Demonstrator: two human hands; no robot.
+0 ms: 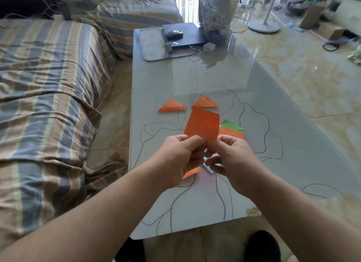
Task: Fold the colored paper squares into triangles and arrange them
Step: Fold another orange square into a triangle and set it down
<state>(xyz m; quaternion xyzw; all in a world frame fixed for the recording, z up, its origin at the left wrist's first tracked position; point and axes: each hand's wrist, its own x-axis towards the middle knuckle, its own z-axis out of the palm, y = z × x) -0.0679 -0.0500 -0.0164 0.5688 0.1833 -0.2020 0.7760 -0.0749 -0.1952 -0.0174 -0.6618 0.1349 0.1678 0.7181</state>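
Both hands hold one orange paper square [202, 123] up above the glass table [263, 144]. My left hand [181, 158] pinches its lower edge on the left, and my right hand [230, 158] pinches the same edge on the right. Two folded orange triangles lie side by side farther out, one on the left [172, 106] and one on the right [205, 102]. To the right of the held sheet sits a small stack with orange paper [233, 133] over green paper [232, 124]. Under my hands an orange piece [192, 172] and a light blue piece [208, 167] partly show.
At the table's far end are a mat [154, 52], a black laptop [185, 34] with a mouse [174, 34] on it, a white charger [209, 46] and a wrapped bouquet [216, 15]. A striped sofa [48, 85] runs along the left. A fan base [263, 26] stands on the floor.
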